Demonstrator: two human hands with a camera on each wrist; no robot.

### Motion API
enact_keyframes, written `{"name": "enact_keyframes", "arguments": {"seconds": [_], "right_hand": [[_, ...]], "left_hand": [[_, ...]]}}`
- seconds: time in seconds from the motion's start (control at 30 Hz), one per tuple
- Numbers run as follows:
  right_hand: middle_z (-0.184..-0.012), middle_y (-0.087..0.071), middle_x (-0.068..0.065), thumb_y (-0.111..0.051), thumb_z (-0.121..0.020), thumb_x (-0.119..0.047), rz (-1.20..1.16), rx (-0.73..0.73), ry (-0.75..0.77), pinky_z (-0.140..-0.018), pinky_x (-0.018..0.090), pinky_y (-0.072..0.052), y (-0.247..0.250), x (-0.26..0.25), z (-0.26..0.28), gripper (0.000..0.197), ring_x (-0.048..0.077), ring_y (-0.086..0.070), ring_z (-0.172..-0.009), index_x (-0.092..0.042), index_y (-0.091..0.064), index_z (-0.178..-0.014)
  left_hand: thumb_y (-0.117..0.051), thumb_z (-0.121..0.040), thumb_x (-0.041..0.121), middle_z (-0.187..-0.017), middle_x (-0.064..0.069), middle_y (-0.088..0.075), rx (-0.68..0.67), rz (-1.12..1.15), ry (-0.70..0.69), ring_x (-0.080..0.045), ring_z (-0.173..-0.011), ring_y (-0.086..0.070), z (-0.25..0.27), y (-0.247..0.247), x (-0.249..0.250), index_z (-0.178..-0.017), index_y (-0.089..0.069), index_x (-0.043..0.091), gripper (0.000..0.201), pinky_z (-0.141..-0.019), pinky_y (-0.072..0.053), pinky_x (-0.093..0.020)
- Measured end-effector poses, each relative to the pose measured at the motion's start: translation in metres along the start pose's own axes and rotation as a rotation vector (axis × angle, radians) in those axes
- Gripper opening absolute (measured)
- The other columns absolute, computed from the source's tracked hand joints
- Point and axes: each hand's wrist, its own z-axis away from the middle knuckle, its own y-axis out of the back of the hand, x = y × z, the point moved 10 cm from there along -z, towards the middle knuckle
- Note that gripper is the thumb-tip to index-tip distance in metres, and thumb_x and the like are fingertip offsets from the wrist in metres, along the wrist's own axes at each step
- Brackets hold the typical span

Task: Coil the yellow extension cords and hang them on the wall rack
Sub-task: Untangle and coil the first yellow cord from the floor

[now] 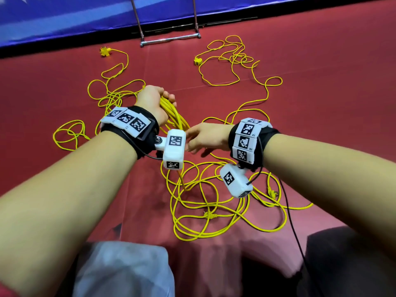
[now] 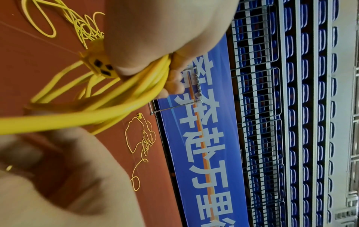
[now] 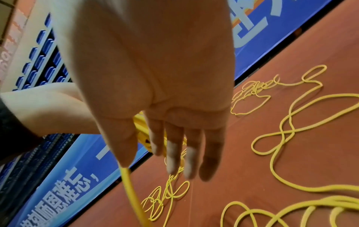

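Observation:
My left hand grips a coil of yellow extension cord, its loops hanging down toward me. In the left wrist view the fingers curl round several strands of the coil, with a yellow socket block beside the palm. My right hand is just right of the coil with straight fingers and holds nothing. In the right wrist view the right hand is spread, and one strand runs down from behind the thumb. The uncoiled cord lies tangled on the red floor below.
A second yellow cord with its socket block lies far right, and another socket block far left. The metal rack bar stands against the blue banner. My knees are at the bottom edge.

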Motion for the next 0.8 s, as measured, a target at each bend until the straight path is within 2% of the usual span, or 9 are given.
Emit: {"name": "enact_keyframes", "arguments": {"seconds": [0.1, 0.23, 0.3, 0.37, 0.47, 0.57, 0.67, 0.73, 0.8], "right_hand": [[-0.106, -0.062, 0.006, -0.066, -0.089, -0.016, -0.065, -0.034, 0.076, -0.08, 0.036, -0.042, -0.012, -0.012, -0.006, 0.02, 0.012, -0.052, -0.095, -0.024, -0.064, -0.107], [-0.092, -0.06, 0.004, -0.059, -0.088, -0.018, -0.144, -0.112, 0.069, -0.077, 0.034, -0.037, -0.025, -0.016, -0.003, 0.016, 0.015, -0.05, -0.088, -0.013, -0.063, -0.103], [-0.079, -0.067, 0.002, -0.056, -0.091, -0.016, -0.03, -0.12, 0.063, -0.072, 0.032, -0.038, -0.024, -0.008, -0.002, 0.008, 0.014, -0.054, -0.081, -0.015, -0.064, -0.091], [-0.071, -0.068, 0.002, -0.057, -0.092, -0.013, 0.116, -0.064, 0.05, -0.068, 0.03, -0.04, -0.012, 0.008, -0.004, 0.016, 0.014, -0.057, -0.072, -0.018, -0.064, -0.079], [-0.076, -0.067, 0.008, -0.062, -0.089, -0.005, 0.29, 0.015, 0.012, -0.069, 0.025, -0.046, 0.011, 0.039, -0.004, 0.021, 0.015, -0.058, -0.067, -0.016, -0.061, -0.07], [-0.077, -0.067, 0.003, -0.065, -0.092, -0.018, 0.479, 0.079, -0.127, -0.067, 0.022, -0.044, 0.037, 0.085, 0.003, 0.013, 0.013, -0.058, -0.07, -0.013, -0.067, -0.079], [-0.083, -0.072, 0.007, -0.058, -0.096, -0.037, 0.489, 0.153, -0.248, -0.075, 0.028, -0.047, 0.066, 0.121, 0.01, 0.035, 0.017, -0.063, -0.077, -0.007, -0.072, -0.088], [-0.07, -0.07, 0.005, -0.051, -0.099, -0.042, 0.416, 0.197, -0.275, -0.067, 0.024, -0.047, 0.079, 0.127, 0.015, 0.042, 0.017, -0.065, -0.071, -0.008, -0.07, -0.083], [-0.059, -0.063, 0.004, -0.046, -0.101, -0.041, 0.351, 0.248, -0.285, -0.052, 0.02, -0.043, 0.088, 0.125, 0.018, 0.043, 0.013, -0.064, -0.052, -0.01, -0.067, -0.08]], "left_hand": [[-0.037, -0.099, 0.007, -0.051, 0.001, -0.042, -0.012, 0.076, -0.02, -0.015, -0.043, -0.057, 0.003, -0.004, 0.005, -0.074, -0.044, 0.011, 0.026, -0.055, -0.048, -0.027], [-0.036, -0.1, 0.009, -0.051, 0.002, -0.038, -0.057, 0.145, -0.031, -0.014, -0.037, -0.042, 0.005, -0.017, 0.012, -0.076, -0.04, 0.014, 0.025, -0.051, -0.04, -0.025], [-0.035, -0.099, 0.009, -0.052, 0.002, -0.036, -0.09, 0.185, -0.027, -0.014, -0.036, -0.037, 0.008, -0.023, 0.017, -0.075, -0.038, 0.015, 0.025, -0.049, -0.037, -0.022], [-0.036, -0.098, 0.008, -0.052, 0.002, -0.035, -0.101, 0.23, -0.032, -0.013, -0.037, -0.034, 0.009, -0.025, 0.023, -0.071, -0.037, 0.015, 0.028, -0.048, -0.033, -0.022], [-0.036, -0.096, 0.006, -0.053, 0.003, -0.034, -0.105, 0.298, -0.041, -0.013, -0.038, -0.031, 0.013, -0.025, 0.036, -0.068, -0.036, 0.015, 0.029, -0.049, -0.03, -0.023], [-0.038, -0.094, 0.006, -0.053, 0.003, -0.033, -0.109, 0.364, -0.043, -0.013, -0.037, -0.029, 0.016, -0.024, 0.048, -0.067, -0.035, 0.015, 0.029, -0.047, -0.029, -0.022], [-0.041, -0.095, 0.009, -0.053, 0.005, -0.032, -0.092, 0.335, -0.052, -0.012, -0.036, -0.026, 0.01, -0.019, 0.058, -0.066, -0.035, 0.016, 0.03, -0.043, -0.029, -0.02], [-0.046, -0.096, 0.012, -0.053, 0.007, -0.033, -0.067, 0.272, -0.056, -0.01, -0.037, -0.025, 0.006, -0.015, 0.06, -0.068, -0.038, 0.017, 0.029, -0.043, -0.029, -0.02], [-0.048, -0.097, 0.015, -0.052, 0.008, -0.031, -0.057, 0.167, -0.069, -0.008, -0.038, -0.024, 0.005, -0.013, 0.059, -0.072, -0.041, 0.019, 0.027, -0.042, -0.028, -0.019]]}}
